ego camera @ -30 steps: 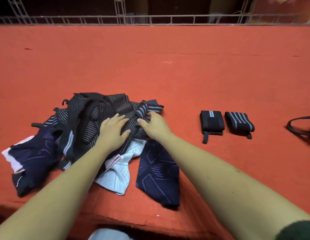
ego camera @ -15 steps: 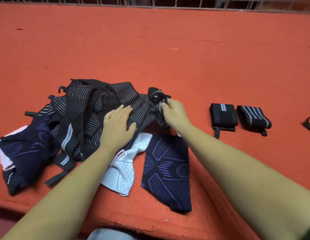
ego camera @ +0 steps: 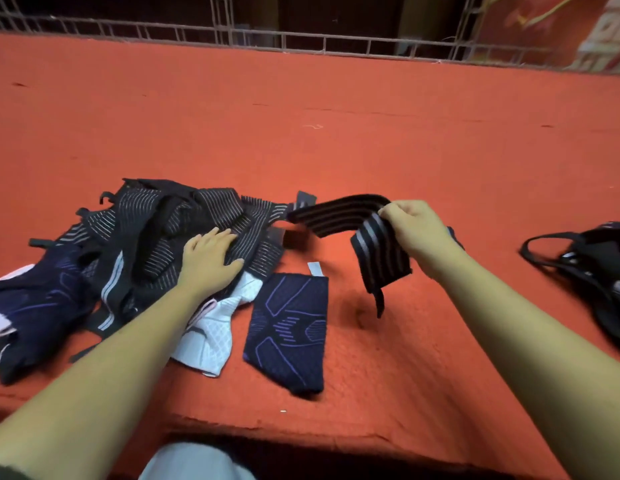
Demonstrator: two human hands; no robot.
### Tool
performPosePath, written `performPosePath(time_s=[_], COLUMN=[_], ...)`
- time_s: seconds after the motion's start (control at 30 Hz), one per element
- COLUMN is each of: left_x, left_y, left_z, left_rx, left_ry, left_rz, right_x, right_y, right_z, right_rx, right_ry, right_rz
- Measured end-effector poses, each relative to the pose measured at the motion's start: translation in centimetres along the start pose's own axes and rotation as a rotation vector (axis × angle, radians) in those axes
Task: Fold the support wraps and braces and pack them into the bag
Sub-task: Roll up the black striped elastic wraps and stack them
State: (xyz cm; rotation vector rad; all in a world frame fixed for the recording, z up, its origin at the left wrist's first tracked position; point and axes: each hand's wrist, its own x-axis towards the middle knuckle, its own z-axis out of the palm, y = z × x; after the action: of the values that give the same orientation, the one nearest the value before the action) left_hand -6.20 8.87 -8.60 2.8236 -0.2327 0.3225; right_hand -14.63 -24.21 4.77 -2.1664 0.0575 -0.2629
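Note:
A tangled pile of black striped wraps and braces (ego camera: 152, 233) lies at the left on the red cloth. My left hand (ego camera: 206, 259) presses flat on the pile. My right hand (ego camera: 417, 230) grips a black wrap with grey stripes (ego camera: 339, 213) and holds it above the cloth; one end still runs into the pile, the other end hangs down from my fingers. A dark blue sleeve with purple lines (ego camera: 289, 329) lies flat in front of the pile, beside a white mesh brace (ego camera: 215, 330). A black bag (ego camera: 592, 268) with strap handles sits at the right edge.
Another dark blue brace (ego camera: 31, 306) lies at the far left. The red cloth (ego camera: 336, 116) stretches bare to a metal railing (ego camera: 301, 41) at the back. The table's near edge runs just below the sleeve.
My right hand has pulled the striped wrap out of the pile, up and to the right. The left hand stays on the pile. The two rolled wraps are no longer visible; the bag is.

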Motion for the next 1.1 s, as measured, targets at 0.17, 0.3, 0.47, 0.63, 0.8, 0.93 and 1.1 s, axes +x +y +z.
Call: performPosePath(time_s=[0.17,0.3,0.47,0.63,0.8,0.93,1.1], left_x=[-1.7,-3.7,-3.8,-5.8,-10.7,-12.8,-13.2], left_y=[8.5,16.4,17.8,17.5,19.2,19.2,17.6], left_z=[-2.5,-4.1,-2.4,-2.7,-3.5,-4.0,-4.9], left_rx=[-0.409,-1.272,-1.507,-1.562,-1.581,-1.557,-1.413], left_ry=[0.11,-0.478,-0.31,-0.276,-0.472,-0.514,-0.455], left_rz=[0.015,-0.432,-0.68,-0.607,-0.346,-0.292,-0.16], right_x=[-4.1,-7.2,-10.9,-10.7,-8.3,-8.5,-9.4], right_y=[-0.5,-0.5,0.8,1.0,2.0,1.9,1.0], right_z=[-2.6,-1.9,-0.4,-1.5,0.9,3.1,1.4], right_rx=[0.244,-0.022,-0.424,0.042,0.421,0.545,0.661], right_ry=[-0.219,-0.438,-0.748,-0.396,-0.23,-0.145,-0.158], right_rz=[-0.039,-0.19,-0.404,-0.074,0.414,0.38,0.272])
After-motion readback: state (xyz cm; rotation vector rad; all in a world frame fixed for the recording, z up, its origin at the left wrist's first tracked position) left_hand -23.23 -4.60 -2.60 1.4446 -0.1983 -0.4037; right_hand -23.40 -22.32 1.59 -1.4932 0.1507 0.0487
